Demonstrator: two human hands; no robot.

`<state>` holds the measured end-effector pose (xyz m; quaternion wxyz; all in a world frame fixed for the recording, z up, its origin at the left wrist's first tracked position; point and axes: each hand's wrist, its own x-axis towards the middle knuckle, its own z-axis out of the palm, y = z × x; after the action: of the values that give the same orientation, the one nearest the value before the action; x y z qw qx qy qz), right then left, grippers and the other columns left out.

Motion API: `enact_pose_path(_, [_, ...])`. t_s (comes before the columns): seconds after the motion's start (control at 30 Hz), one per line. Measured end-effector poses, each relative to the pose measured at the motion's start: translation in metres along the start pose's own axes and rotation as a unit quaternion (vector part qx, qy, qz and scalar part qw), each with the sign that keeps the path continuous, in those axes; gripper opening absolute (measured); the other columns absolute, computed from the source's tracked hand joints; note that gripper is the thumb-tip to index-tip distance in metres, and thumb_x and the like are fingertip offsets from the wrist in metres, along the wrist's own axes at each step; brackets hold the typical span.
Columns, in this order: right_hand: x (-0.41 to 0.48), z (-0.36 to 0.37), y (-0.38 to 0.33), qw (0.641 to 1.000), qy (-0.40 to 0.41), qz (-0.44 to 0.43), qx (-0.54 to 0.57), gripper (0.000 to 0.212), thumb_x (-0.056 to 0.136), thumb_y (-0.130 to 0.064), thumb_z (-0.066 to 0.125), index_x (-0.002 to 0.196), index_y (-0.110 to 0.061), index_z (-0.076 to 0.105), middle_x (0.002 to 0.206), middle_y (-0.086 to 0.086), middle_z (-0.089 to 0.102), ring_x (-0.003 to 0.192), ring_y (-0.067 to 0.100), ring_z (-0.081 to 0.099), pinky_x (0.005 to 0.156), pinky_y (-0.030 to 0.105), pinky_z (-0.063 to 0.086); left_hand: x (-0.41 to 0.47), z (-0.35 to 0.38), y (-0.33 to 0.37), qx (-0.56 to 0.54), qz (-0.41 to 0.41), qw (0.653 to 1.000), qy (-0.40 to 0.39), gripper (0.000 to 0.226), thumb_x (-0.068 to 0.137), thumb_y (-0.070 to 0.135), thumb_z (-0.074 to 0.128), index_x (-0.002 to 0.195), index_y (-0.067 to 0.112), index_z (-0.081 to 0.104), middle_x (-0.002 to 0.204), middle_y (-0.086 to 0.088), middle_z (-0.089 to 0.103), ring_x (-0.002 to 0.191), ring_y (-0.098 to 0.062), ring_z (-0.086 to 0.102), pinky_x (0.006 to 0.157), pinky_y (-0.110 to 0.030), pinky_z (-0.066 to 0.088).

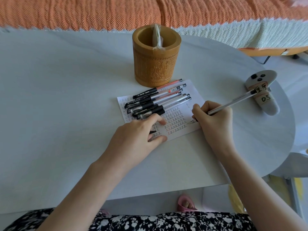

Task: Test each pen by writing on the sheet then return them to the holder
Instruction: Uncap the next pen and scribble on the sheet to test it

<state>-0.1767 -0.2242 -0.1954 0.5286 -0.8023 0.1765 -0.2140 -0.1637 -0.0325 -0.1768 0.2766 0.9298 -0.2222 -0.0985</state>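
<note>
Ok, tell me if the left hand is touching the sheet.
Touching. The head view shows the left hand's forefinger and thumb flat on the sheet; its other fingers hold a black cap.

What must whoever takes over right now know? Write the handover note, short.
Right hand: grips a clear pen in a writing hold, tip on the sheet near its right edge.
Left hand: rests on the sheet, fingers curled round what looks like a black cap.
Other pens: piled on the sheet's upper part, before the holder.
Done: rows of test marks on the sheet.
Left: finish this pen, test any untested, return all; no pen stands in the holder.
</note>
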Motion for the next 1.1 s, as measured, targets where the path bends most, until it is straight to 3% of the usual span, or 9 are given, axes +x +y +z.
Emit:
enact_pose_path(0.27, [0.0002, 0.0015, 0.0016, 1.000, 0.007, -0.019, -0.017, 0.036, 0.079, -0.002, 0.059, 0.054, 0.007, 0.035, 0.052, 0.011, 0.032, 0.058, 0.021, 0.051, 0.051, 0.023, 0.034, 0.0002, -0.0004, -0.0004, 0.003, 0.002, 1.000, 0.000, 0.029, 0.082, 0.049, 0.060, 0.108, 0.041, 0.050, 0.056, 0.009, 0.043, 0.058, 0.005, 0.048, 0.055, -0.016, 0.035])
enact_pose_path(0.33, [0.0009, 0.0018, 0.0027, 0.999, 0.003, -0.024, -0.023, 0.036, 0.079, -0.003, 0.059, 0.054, 0.007, 0.034, 0.052, 0.011, 0.032, 0.054, 0.032, 0.053, 0.051, 0.024, 0.032, 0.0003, -0.0007, 0.0001, 0.003, 0.001, 1.000, 0.001, 0.029, 0.082, 0.049, 0.060, 0.108, 0.042, 0.050, 0.055, 0.009, 0.042, 0.058, 0.004, 0.048, 0.055, -0.017, 0.035])
enact_pose_path(0.43, [0.0012, 0.0018, 0.0030, 0.999, 0.003, -0.031, -0.030, 0.036, 0.079, -0.003, 0.060, 0.056, 0.009, 0.035, 0.053, 0.014, 0.032, 0.069, 0.051, 0.055, 0.052, 0.025, 0.029, 0.0001, -0.0015, 0.0012, 0.004, -0.002, 1.000, 0.001, 0.029, 0.082, 0.049, 0.060, 0.108, 0.042, 0.049, 0.054, 0.009, 0.042, 0.063, 0.002, 0.053, 0.057, -0.022, 0.038])
enact_pose_path(0.53, [0.0009, 0.0022, 0.0029, 0.999, -0.001, -0.037, -0.036, 0.036, 0.079, -0.003, 0.060, 0.055, 0.007, 0.035, 0.053, 0.017, 0.032, 0.071, 0.053, 0.054, 0.053, 0.026, 0.026, -0.0003, -0.0018, 0.0013, 0.005, -0.002, 1.000, 0.000, 0.029, 0.082, 0.049, 0.060, 0.108, 0.043, 0.049, 0.056, 0.009, 0.044, 0.068, 0.000, 0.057, 0.060, -0.023, 0.040])
enact_pose_path(0.77, [0.0023, 0.0034, 0.0058, 0.998, 0.011, -0.054, -0.042, 0.035, 0.077, -0.003, 0.058, 0.056, 0.007, 0.032, 0.054, 0.017, 0.028, 0.072, 0.054, 0.053, 0.055, 0.027, 0.023, 0.0008, -0.0006, -0.0001, 0.009, -0.001, 1.000, -0.001, 0.029, 0.082, 0.050, 0.060, 0.108, 0.043, 0.049, 0.057, 0.010, 0.045, 0.057, 0.009, 0.047, 0.056, -0.016, 0.036])
enact_pose_path(0.87, [0.0026, 0.0034, 0.0061, 0.997, 0.014, -0.054, -0.044, 0.034, 0.075, -0.006, 0.057, 0.055, 0.006, 0.031, 0.055, 0.023, 0.027, 0.061, 0.048, 0.053, 0.054, 0.027, 0.023, 0.0008, -0.0006, -0.0002, 0.012, -0.003, 1.000, -0.001, 0.029, 0.082, 0.050, 0.060, 0.108, 0.042, 0.049, 0.054, 0.009, 0.044, 0.054, 0.010, 0.045, 0.053, -0.012, 0.033])
enact_pose_path(0.93, [0.0018, 0.0036, 0.0062, 0.998, 0.010, -0.051, -0.037, 0.034, 0.072, -0.011, 0.056, 0.054, 0.001, 0.029, 0.055, 0.014, 0.022, 0.052, 0.027, 0.045, 0.057, 0.028, 0.026, 0.0008, -0.0007, 0.0000, 0.009, -0.006, 1.000, -0.003, 0.029, 0.082, 0.049, 0.060, 0.108, 0.042, 0.049, 0.052, 0.009, 0.043, 0.053, 0.011, 0.044, 0.053, -0.012, 0.032])
enact_pose_path(1.0, [0.0010, 0.0035, 0.0060, 0.999, 0.004, -0.045, -0.028, 0.035, 0.072, -0.011, 0.055, 0.054, -0.002, 0.028, 0.053, 0.003, 0.021, 0.060, 0.016, 0.040, 0.057, 0.028, 0.027, 0.0009, -0.0009, 0.0002, 0.009, -0.006, 1.000, -0.006, 0.028, 0.083, 0.049, 0.060, 0.108, 0.042, 0.049, 0.052, 0.009, 0.043, 0.053, 0.012, 0.044, 0.053, -0.012, 0.031])
enact_pose_path(1.1, [0.0009, 0.0025, 0.0055, 0.999, 0.005, -0.039, -0.013, 0.036, 0.076, -0.007, 0.057, 0.053, -0.001, 0.028, 0.055, 0.009, 0.024, 0.062, 0.016, 0.041, 0.056, 0.028, 0.028, 0.0012, -0.0006, 0.0000, 0.011, -0.009, 1.000, -0.008, 0.028, 0.082, 0.049, 0.060, 0.107, 0.042, 0.049, 0.051, 0.008, 0.041, 0.049, 0.013, 0.045, 0.051, -0.014, 0.029])
